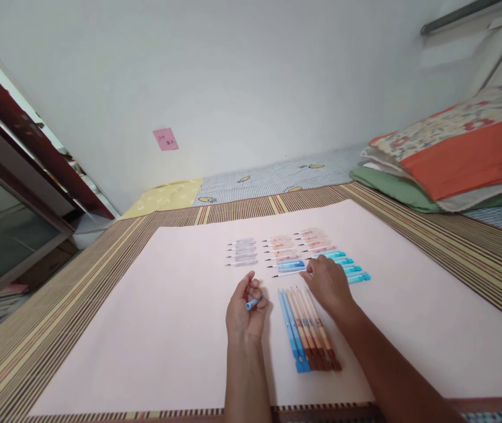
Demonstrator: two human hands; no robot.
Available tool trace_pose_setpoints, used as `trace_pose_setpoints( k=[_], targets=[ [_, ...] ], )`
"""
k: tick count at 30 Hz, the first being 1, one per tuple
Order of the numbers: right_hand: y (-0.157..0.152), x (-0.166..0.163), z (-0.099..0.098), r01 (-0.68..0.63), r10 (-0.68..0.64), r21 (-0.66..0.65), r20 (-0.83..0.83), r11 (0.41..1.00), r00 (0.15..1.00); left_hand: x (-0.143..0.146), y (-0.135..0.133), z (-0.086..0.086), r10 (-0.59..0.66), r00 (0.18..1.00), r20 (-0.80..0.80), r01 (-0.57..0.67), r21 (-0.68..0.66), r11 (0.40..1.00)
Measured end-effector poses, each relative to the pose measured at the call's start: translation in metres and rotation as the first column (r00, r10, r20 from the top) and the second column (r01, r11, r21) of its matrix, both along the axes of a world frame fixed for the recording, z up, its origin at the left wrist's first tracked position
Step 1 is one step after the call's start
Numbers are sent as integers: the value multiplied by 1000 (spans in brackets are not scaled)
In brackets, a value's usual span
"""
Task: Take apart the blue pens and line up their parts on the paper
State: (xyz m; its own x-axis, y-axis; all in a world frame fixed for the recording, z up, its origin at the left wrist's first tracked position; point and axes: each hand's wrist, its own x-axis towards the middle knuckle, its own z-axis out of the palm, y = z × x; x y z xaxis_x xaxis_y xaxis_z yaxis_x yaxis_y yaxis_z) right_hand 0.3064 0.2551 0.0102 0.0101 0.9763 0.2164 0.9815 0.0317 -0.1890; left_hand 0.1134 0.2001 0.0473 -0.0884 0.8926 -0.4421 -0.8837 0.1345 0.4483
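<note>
My left hand [247, 311], palm turned up, has its fingers curled round a light blue pen barrel [254, 302] whose hollow end faces me. To its right, my right hand [327, 281] pinches the rear end of a white, dark-tipped pen refill [288, 274] lying level over the pale sheet. Just beyond that refill lies another refill with a blue cap [291, 266] beside it. Nearer me, a row of assembled pens [306, 329] rests side by side: two light blue ones at left, several peach-and-brown ones at right, tips pointing away.
Farther back are refills with grey clear parts [246, 251], refills with peach parts [316, 239], and turquoise pieces [356, 269] partly behind my right hand. The pale sheet [145, 329] lies on a striped mat [409, 235]. Folded bedding [462, 153] sits at right, against the wall.
</note>
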Motion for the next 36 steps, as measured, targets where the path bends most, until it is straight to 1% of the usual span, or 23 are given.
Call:
trace_pose_setpoints(
  k=[3, 12, 20, 24, 26, 29, 33, 36],
  targets=[
    [-1, 2, 1, 17, -17, 4, -21, 1000, 1000, 0, 0, 0, 0, 1000, 5, 0, -2, 1000],
    [-2, -2, 2, 3, -3, -16, -35, 1000, 999, 1, -2, -1, 2, 1000, -5, -2, -7, 1000],
    [-1, -5, 3, -4, 4, -18, -4, 1000, 1000, 1, -1, 3, -1, 1000, -4, 1, -18, 1000],
    [-3, -5, 6, 2, -2, 4, -31, 1000, 1000, 2, -1, 2, -4, 1000, -3, 4, -10, 1000],
    [-4, -5, 8, -39, 40, 9, -81, 999, 996, 2, -1, 1, -5, 1000, -1, 5, -7, 1000],
    [-5, -8, 9, -154, 151, -8, -130, 988, 980, 2, -1, 0, -5, 1000, -6, 5, -7, 1000],
    [-5, -13, 6, -268, 264, -25, -97, 963, 960, 2, -1, -1, -4, 1000, -9, 4, 1, 1000],
    [-5, -16, 4, -303, 299, -34, -90, 952, 950, 2, 0, -1, -8, 1000, -2, 8, 6, 1000]
  ],
)
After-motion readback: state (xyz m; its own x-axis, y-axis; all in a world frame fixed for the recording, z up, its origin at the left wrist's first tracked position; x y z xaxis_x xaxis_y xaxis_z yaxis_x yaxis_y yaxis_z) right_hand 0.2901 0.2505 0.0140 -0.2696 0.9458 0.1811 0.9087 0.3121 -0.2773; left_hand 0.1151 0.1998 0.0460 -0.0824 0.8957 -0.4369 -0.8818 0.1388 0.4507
